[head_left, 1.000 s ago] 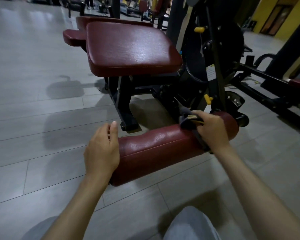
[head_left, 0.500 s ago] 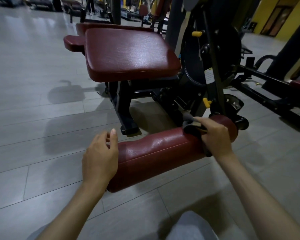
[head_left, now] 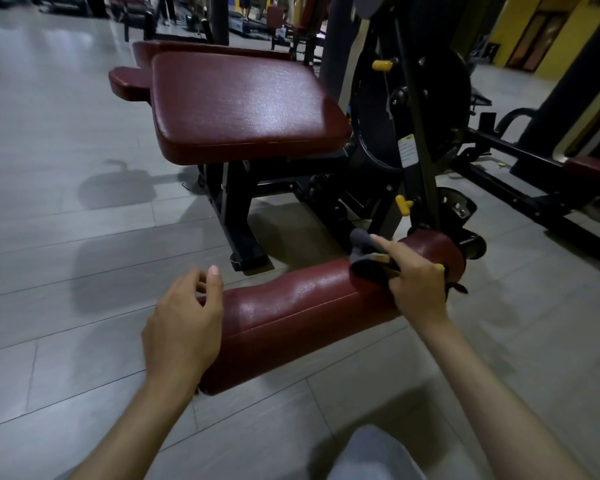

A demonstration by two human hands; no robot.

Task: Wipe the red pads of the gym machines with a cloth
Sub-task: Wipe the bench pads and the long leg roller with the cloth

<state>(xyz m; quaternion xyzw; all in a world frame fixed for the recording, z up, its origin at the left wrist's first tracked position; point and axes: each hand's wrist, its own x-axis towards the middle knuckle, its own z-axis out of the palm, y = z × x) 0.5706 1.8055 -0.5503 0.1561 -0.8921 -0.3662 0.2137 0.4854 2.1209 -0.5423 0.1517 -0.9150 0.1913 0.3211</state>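
Observation:
A long red roller pad (head_left: 302, 306) lies low across the middle of the head view, fixed at its right end to a black machine arm. My right hand (head_left: 418, 282) grips a dark grey cloth (head_left: 364, 258) and holds it against the top of the roller near that right end, index finger stretched over the cloth. My left hand (head_left: 184, 327) sits at the roller's near left end with loosely curved fingers; contact with the pad is hard to tell. A wide red seat pad (head_left: 243, 105) stands higher, behind the roller.
The black machine frame (head_left: 416, 133) with yellow knobs rises at right, its steel foot (head_left: 246, 251) on the grey tiled floor (head_left: 66, 237). Another machine with a red pad (head_left: 593, 168) is at far right. More equipment stands in the background. My grey-clad knee (head_left: 374, 455) shows at the bottom.
My right hand with the cloth has slid a little towards the roller's right end. The view has tilted down slightly. The left hand has stayed at the left end.

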